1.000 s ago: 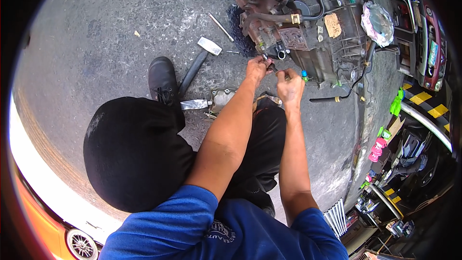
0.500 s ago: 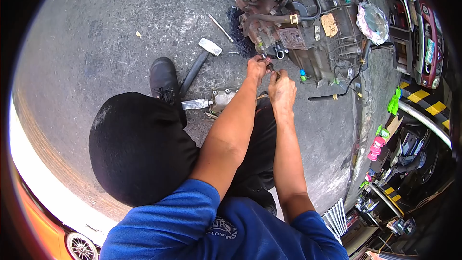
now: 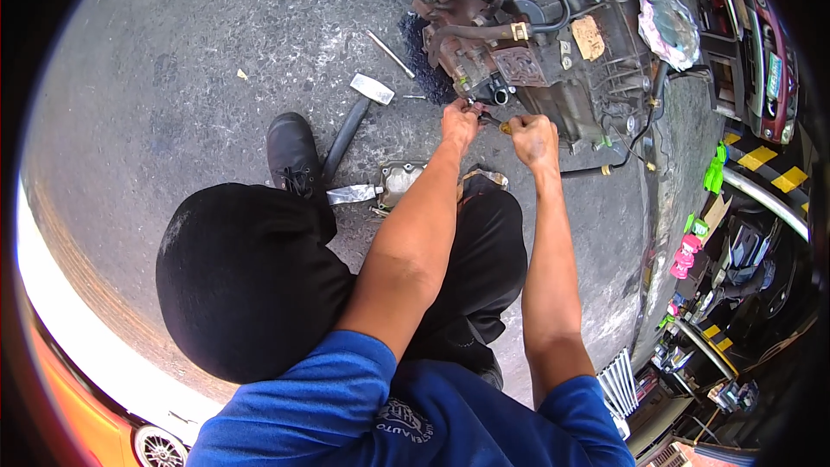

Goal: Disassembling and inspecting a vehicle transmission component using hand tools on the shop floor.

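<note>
In the head view, gripping a hand tool in the closed right hand, just below the gearbox. Bending the left hand around the tool's far end, nearer the gearbox; cannot tell its exact hold. Compared with half a second ago, reaching farther right below the gearbox with the right hand, exposing a yellowish handle.

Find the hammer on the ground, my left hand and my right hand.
Hammer (image 3: 348,137): head view, on its dark handle.
Left hand (image 3: 460,124): head view, on its back.
Right hand (image 3: 536,141): head view, on its back.
</note>
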The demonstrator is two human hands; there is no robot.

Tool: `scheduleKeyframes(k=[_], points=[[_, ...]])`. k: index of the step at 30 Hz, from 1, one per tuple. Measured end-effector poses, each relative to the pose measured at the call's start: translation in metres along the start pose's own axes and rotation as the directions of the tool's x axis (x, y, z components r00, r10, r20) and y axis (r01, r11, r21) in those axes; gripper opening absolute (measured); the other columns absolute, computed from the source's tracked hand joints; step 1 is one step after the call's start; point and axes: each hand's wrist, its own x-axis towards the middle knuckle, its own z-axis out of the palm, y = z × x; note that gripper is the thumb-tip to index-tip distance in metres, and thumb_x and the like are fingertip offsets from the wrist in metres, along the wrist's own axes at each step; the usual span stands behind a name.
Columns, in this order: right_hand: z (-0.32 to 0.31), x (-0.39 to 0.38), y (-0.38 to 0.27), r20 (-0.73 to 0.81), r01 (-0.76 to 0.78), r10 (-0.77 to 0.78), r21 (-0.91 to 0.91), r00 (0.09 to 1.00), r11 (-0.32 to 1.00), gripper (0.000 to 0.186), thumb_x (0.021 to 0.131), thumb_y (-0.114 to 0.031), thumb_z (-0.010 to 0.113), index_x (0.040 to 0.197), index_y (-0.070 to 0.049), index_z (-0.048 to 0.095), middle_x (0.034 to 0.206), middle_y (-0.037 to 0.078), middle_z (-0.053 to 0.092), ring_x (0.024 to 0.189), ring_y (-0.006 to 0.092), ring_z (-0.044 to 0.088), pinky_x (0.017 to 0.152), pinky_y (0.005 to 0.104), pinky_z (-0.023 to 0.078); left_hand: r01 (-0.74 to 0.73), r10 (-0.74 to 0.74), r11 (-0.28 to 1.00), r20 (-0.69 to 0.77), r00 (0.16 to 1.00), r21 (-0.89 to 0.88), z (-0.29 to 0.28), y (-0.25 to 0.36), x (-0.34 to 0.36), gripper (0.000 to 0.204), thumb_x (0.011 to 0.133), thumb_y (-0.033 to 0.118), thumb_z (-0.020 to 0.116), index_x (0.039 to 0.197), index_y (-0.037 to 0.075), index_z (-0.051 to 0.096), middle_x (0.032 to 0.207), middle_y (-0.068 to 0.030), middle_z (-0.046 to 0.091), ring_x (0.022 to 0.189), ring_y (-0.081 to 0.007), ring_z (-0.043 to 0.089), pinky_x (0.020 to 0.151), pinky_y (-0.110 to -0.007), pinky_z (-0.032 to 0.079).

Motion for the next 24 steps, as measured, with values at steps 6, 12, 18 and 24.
scheduleKeyframes(k=[6, 12, 18, 24], points=[[0.032, -0.049, -0.031, -0.067, 0.040, -0.059, -0.251, 0.996, 0.967, 0.031, 0.085, -0.028, 0.053, 0.081, -0.003, 0.070, 0.077, 0.027, 0.062, 0.078, 0.0443, 0.062, 0.076, 0.0495, 0.049, 0.138, -0.136, 0.990, 0.083, 0.987, -0.019, -0.024, -0.002, -0.008, 0.020, 0.094, 0.015, 0.052, 0.108, 0.000, 0.057, 0.098, -0.0102, 0.065, 0.085, -0.0211, 0.065, 0.075, -0.034, 0.056], [-0.002, -0.068, -0.022, -0.106, -0.020, 0.025, 0.049, 0.994, 0.999, 0.029, 0.085, -0.028, 0.054, 0.083, -0.004, 0.070, 0.077, 0.025, 0.063, 0.078, 0.0425, 0.062, 0.072, 0.0482, 0.048, 0.039, -0.014, 0.987, 0.157, 0.987, -0.154, -0.021, 0.002, -0.046, 0.027, 0.095, 0.016, 0.050, 0.118, 0.003, 0.055, 0.108, -0.0095, 0.063, 0.098, -0.0188, 0.059, 0.083, -0.034, 0.052], [0.011, -0.080, -0.045, -0.181, 0.086, -0.115, -0.161, 0.977, 0.983, 0.030, 0.088, -0.028, 0.053, 0.087, 0.000, 0.063, 0.077, 0.027, 0.063, 0.074, 0.0434, 0.063, 0.066, 0.0500, 0.050, 0.057, -0.016, 0.977, 0.199, 0.980, -0.204, -0.019, 0.013, -0.045, 0.028, 0.097, 0.015, 0.046, 0.119, 0.001, 0.053, 0.110, -0.0103, 0.063, 0.100, -0.0184, 0.059, 0.087, -0.034, 0.050], [0.057, -0.098, -0.054, -0.090, 0.311, -0.359, -0.337, 0.929, 0.889, 0.024, 0.090, -0.024, 0.049, 0.095, -0.001, 0.055, 0.079, 0.024, 0.064, 0.069, 0.0422, 0.064, 0.063, 0.0493, 0.053, 0.022, 0.014, 0.976, 0.162, 0.987, -0.215, -0.030, 0.012, -0.030, 0.023, 0.096, 0.014, 0.049, 0.114, 0.001, 0.055, 0.104, -0.0095, 0.065, 0.091, -0.0194, 0.062, 0.081, -0.033, 0.053]])
